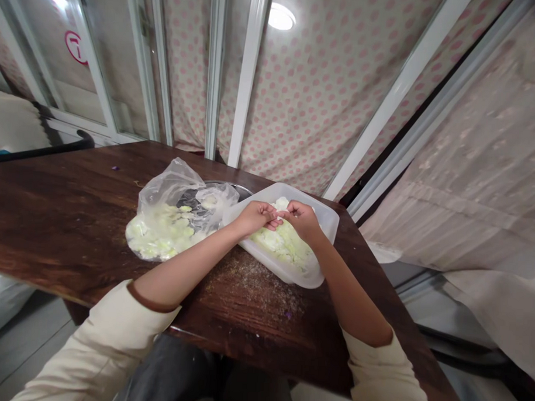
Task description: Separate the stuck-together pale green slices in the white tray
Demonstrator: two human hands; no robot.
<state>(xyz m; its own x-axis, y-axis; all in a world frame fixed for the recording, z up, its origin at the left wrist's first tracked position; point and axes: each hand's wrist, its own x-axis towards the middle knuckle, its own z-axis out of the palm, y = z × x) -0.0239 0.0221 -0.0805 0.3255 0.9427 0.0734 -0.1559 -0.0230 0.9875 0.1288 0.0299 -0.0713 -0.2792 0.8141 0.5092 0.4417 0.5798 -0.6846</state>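
Over a translucent white plastic tub (330,220), my left hand (259,216) and my right hand (299,218) meet fingertip to fingertip. The fingers of both are closed in a pinch; whatever lies between them is too small to make out. Inside the tub is a heap of pale yellow-green, petal-like pieces (283,242), with whiter ones near the far side. Left of the tub, a clear plastic bag (171,179) holds more pale pieces (161,229) of a similar look. Part of a round metal tray (226,186) shows behind the bag.
Whitish grains (251,282) are scattered on the dark wooden table (74,217) in front of the tub. A small purple scrap (115,167) lies at the far left. Framed glass panels with a dotted curtain (306,108) stand behind the table. A pale cloth (468,219) hangs at right.
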